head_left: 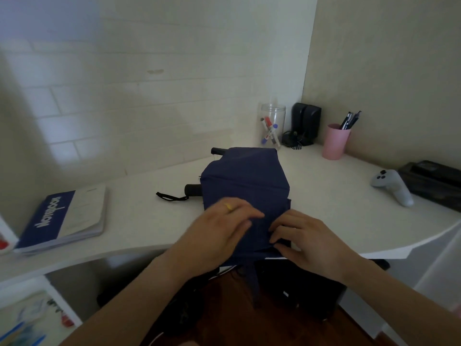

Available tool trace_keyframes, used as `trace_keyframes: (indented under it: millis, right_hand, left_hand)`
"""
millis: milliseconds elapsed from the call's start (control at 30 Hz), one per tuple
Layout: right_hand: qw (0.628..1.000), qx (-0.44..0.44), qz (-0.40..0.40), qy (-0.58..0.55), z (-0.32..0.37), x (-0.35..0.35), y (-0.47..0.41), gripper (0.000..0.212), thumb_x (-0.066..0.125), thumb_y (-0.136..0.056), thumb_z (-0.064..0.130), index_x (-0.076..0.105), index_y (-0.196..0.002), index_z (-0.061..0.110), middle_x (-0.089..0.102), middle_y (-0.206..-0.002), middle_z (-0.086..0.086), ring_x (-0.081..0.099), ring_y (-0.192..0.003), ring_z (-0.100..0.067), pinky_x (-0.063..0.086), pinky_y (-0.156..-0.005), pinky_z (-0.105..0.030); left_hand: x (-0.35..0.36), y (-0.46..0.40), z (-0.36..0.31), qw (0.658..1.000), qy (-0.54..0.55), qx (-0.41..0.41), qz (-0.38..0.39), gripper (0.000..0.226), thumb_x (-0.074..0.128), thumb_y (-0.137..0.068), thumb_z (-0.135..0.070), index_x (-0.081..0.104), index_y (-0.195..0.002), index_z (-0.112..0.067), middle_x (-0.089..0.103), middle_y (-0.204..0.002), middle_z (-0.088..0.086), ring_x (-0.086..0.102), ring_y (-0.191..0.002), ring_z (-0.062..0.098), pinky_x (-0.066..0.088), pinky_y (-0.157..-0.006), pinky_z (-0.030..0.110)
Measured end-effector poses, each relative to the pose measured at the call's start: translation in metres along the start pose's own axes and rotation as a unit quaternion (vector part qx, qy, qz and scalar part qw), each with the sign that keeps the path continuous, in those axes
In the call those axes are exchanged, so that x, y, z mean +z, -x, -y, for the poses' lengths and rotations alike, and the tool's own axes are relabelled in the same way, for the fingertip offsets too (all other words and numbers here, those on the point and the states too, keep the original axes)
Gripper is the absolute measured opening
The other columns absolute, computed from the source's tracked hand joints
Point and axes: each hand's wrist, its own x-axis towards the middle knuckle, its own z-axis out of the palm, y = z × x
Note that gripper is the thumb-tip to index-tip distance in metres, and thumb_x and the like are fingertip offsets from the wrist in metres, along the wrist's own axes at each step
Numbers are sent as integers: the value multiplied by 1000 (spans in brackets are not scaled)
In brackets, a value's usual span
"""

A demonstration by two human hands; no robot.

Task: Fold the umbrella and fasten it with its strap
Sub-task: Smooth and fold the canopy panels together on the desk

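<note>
A navy blue umbrella (245, 181) lies collapsed on the white desk (139, 221), its cloth spread loosely in flat panels. Its black handle (192, 189) sticks out to the left, with a black wrist loop (171, 196) lying on the desk beside it. Another black end (217, 151) shows at the far edge. My left hand (224, 228), wearing a gold ring, rests flat on the near cloth. My right hand (301, 236) pinches a fold of cloth at the near right edge. A narrow blue strip (254, 280) hangs below the desk edge.
A blue notebook (62, 218) lies at the left. At the back right stand a clear jar of markers (272, 126), black speakers (306, 123) and a pink pen cup (335, 141). A grey controller (391, 186) and a black box (434, 183) sit at the right.
</note>
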Motion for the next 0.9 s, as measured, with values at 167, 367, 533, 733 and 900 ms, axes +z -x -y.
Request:
trace_keyframes:
  millis: [167,367,533,733,900]
  right_hand:
    - [1000,1,17,-9,-7,-6,11,7,72,-88,23,72,-94,26,67,-103,12,63,-93,-7,54,-74,-24]
    - [999,4,53,-4,-12,-8,10,13,71,-83,18,71,-92,27,66,-96,12,60,-87,-6,53,-71,-24]
    - [999,23,32,-9,-18,-13,-39,19,62,-88,35,72,-76,25,64,-95,12,57,-91,-13,50,-80,-29]
    - [991,103,90,7,-47,25,-66,45,50,-100,38,52,-142,22,47,-153,3,32,-147,-18,30,-121,-37]
    - [978,111,176,29,-43,33,-50,72,28,-100,61,12,-160,26,5,-168,11,-8,-154,-5,-4,-122,-21]
  left_hand:
    - [32,19,36,970,-91,-9,225,59,26,-103,-62,7,-157,-54,-10,-171,-11,-12,-157,10,6,-129,42]
    - [30,17,38,959,-13,-56,276,51,24,-102,-65,9,-152,-64,-15,-169,-20,-19,-153,-2,-8,-127,34]
    - [28,-8,53,956,23,-73,284,45,20,-106,-56,26,-150,-61,-3,-170,-19,-11,-155,0,-5,-127,36]
    - [26,-34,76,947,-30,-88,307,49,32,-106,-53,23,-154,-55,-4,-171,-13,-12,-157,13,-1,-129,47]
    - [27,-18,80,951,-68,-76,293,65,23,-100,-68,-7,-156,-53,-17,-169,-12,-17,-155,8,-4,-129,38]
